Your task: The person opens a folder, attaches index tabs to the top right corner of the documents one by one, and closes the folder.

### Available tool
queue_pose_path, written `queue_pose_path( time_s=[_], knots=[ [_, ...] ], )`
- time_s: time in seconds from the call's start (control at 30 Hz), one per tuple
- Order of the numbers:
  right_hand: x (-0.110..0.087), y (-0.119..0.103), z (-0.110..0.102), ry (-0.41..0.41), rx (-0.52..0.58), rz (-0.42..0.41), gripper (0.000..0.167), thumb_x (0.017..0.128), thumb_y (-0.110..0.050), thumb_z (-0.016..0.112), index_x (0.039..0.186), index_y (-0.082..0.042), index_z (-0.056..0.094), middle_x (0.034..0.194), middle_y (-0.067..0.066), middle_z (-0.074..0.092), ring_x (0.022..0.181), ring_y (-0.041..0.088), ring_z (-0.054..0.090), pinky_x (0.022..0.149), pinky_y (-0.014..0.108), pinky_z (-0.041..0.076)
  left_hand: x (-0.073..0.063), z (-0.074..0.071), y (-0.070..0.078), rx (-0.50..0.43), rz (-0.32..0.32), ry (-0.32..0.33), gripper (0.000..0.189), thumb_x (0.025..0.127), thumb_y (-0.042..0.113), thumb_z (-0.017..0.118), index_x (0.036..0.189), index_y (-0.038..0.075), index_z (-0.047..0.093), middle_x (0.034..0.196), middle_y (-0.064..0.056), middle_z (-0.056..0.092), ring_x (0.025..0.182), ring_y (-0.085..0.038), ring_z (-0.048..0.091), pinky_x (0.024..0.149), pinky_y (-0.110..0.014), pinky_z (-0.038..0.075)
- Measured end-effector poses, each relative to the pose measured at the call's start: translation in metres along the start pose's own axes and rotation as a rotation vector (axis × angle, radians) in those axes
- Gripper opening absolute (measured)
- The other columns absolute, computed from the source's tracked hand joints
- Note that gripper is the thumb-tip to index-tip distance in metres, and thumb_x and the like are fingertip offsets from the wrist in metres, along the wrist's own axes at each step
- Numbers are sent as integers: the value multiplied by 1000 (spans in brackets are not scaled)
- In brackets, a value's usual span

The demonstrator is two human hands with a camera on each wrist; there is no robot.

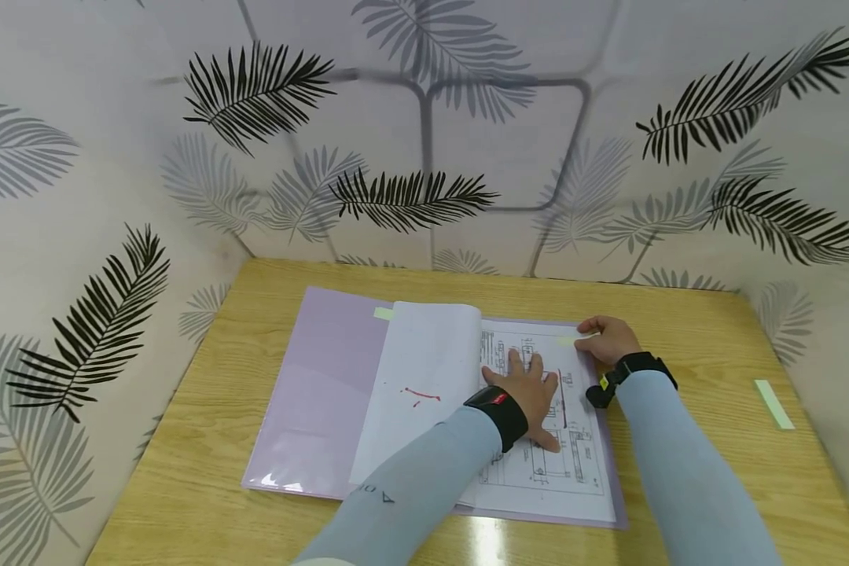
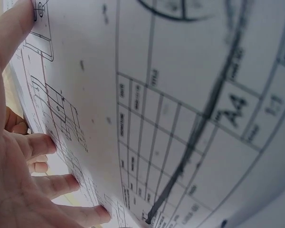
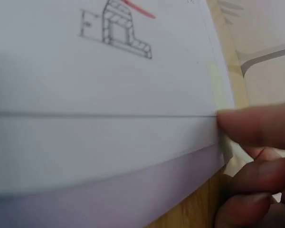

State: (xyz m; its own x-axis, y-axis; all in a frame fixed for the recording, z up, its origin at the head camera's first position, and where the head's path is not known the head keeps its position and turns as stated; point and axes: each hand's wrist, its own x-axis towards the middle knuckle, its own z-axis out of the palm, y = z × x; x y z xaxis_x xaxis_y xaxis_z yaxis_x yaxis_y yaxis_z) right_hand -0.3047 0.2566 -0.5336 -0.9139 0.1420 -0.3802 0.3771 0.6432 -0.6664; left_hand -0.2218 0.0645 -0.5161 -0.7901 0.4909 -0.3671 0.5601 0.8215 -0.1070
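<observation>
A lilac folder (image 1: 318, 393) lies spread on the table, holding white sheets. Its right side shows a printed technical drawing (image 1: 587, 491) with red and dark pen marks; a sheet turned to the left (image 1: 424, 346) bears a few red strokes. My left hand (image 1: 527, 397) rests on the drawing with fingers straight and spread, seen from the side in the left wrist view. At the drawing's top right corner, my right hand (image 1: 606, 339) pinches the page, its thumb (image 3: 256, 124) on top and the other fingers curled below. A pale sticky strip (image 3: 215, 85) runs beside the thumb.
A pale green strip (image 1: 774, 405) is stuck to the wooden table (image 1: 707, 456) at the right. Another small green tab (image 1: 384, 313) sits at the top of the turned sheet. Leaf-patterned panels (image 1: 467, 141) enclose the table's back and sides.
</observation>
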Motion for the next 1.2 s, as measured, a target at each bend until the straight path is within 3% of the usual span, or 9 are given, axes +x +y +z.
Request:
queue_pose_path(
  time_s=[0.1,0.23,0.37,0.67,1.07,1.2],
  knots=[
    [0,-1,0,10,-5,12,42,89,-27,66,121,-3,57,121,21,53,99,34,49,79,40,43,1,0,0,5,2,-7,118,55,88,59,153,36,20,159,-5,16,142,-40,19,89,-70,37],
    [0,-4,4,40,-27,19,42,89,-35,66,115,-4,58,105,16,57,88,29,53,67,33,45,3,1,-1,16,4,-14,118,56,89,58,153,36,19,160,-4,15,142,-40,18,89,-70,37],
    [0,-6,6,67,-59,18,35,89,-33,67,108,-4,60,96,14,57,80,27,54,59,30,45,2,2,-1,18,9,-15,117,56,89,57,154,36,18,160,-5,14,142,-40,18,90,-70,37],
    [-5,-8,7,79,-83,26,32,91,-32,66,106,-4,63,94,15,58,80,28,54,60,30,43,-13,-11,-4,1,17,30,113,58,87,59,152,34,26,158,-5,21,140,-40,24,90,-67,40],
    [-4,-5,8,87,-83,41,33,90,-35,65,106,-5,63,94,14,58,81,28,54,60,30,44,-16,-12,-4,9,20,40,113,58,87,59,152,33,27,157,-6,23,139,-40,26,89,-66,41],
    [-7,-9,9,94,-94,40,40,88,-42,65,103,-6,62,92,13,57,79,27,53,57,30,43,-16,-12,-5,9,21,45,113,58,87,59,152,33,27,157,-6,23,139,-41,25,90,-66,41]
  ],
)
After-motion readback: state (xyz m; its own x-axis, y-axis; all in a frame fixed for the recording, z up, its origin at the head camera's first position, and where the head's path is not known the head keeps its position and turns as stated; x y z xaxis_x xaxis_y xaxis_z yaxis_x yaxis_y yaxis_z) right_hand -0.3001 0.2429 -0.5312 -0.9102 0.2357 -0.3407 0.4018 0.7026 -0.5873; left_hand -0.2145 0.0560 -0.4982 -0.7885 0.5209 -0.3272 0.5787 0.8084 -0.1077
